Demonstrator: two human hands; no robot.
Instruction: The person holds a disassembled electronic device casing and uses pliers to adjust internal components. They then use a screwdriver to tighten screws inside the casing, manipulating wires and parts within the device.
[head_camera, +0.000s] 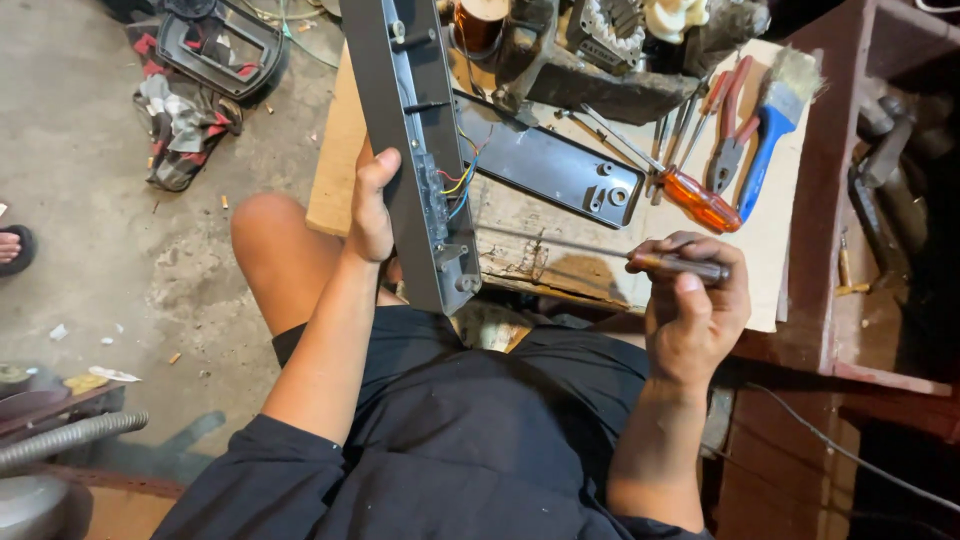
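Closest to us, our right hand (695, 315) is clenched round a thin screwdriver (680, 265) w/ its shaft laid over the cardboard sheet (770, 240). Left hand (372, 205) grips the long grey housing (410, 140) upright-ish at the bench edge, coloured wires (458, 185) showing inside. Flat grey cover plate (555, 170) lies just beside it, near the orange-handled screwdriver (700, 200), red pliers (730, 130) & blue brush (775, 120).

Two screwdrivers (700, 200) (680, 266), one pair of pliers (730, 130), one paintbrush (775, 125), perhaps two grey housing pieces (410, 150) (555, 170).

Matt grey metal housing (405, 130); rough worn wooden board (545, 245).
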